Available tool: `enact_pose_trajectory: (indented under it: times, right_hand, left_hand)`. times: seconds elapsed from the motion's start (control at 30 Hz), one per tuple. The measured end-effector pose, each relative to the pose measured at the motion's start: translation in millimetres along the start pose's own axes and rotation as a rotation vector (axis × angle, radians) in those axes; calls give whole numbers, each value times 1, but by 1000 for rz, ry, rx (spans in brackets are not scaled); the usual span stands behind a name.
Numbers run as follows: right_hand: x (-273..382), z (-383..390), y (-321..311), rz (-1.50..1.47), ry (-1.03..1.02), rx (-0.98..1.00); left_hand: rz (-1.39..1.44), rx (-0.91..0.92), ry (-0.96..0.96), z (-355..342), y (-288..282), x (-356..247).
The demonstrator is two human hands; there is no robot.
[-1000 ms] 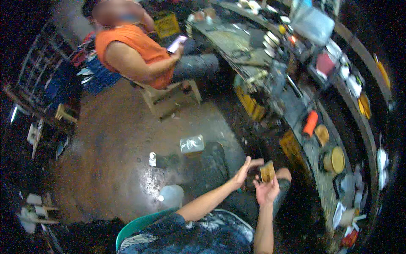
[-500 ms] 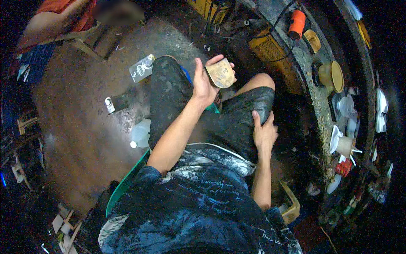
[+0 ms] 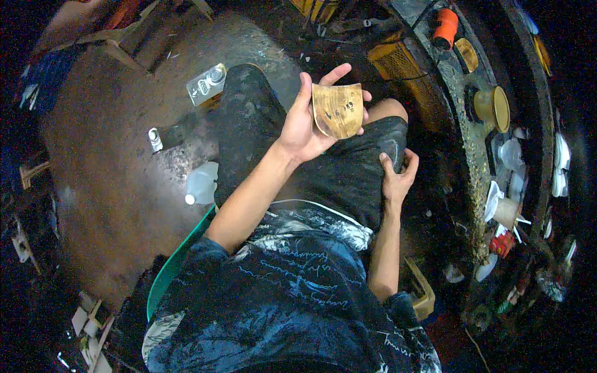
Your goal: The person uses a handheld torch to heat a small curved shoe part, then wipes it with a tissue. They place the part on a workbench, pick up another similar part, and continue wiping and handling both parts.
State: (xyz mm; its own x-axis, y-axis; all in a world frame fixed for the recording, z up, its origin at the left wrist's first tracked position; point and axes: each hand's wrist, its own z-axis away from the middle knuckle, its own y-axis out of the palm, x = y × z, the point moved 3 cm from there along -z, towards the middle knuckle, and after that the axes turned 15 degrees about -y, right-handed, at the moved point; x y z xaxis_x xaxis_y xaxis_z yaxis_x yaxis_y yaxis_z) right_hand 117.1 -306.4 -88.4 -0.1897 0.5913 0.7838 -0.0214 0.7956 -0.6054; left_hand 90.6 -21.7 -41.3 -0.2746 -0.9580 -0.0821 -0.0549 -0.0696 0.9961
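Observation:
A tan, slightly curved plate that looks like wood lies in my left hand, above the gap between my knees. One edge is nearly straight and the other rounded, with small dark marks on its face. My left thumb stands up beside it, while the other fingers reach behind it and partly show past its far edge. My right hand rests on the side of my right thigh with thumb and fingers apart, holding nothing.
On the floor to the left are a whitish plastic jug, a clear package and a small white container. Along the right runs a rough ledge carrying an orange cylinder and a yellow round container. A yellow crate stands beside it.
My left hand has raised the plate slightly to the right and turned it, so its marked face shows more fully. My right hand has shifted slightly on the thigh.

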Motion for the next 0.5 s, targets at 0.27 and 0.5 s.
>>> enact_pose_trajectory:
  times: [0.27, 0.5]
  right_hand:
    - [51, -11, 2, 347, -607, 283]
    - [61, -8, 14, 469, -511, 206]
  left_hand:
    - [109, 40, 51, 33, 62, -4]
    - [108, 44, 103, 41, 77, -3]
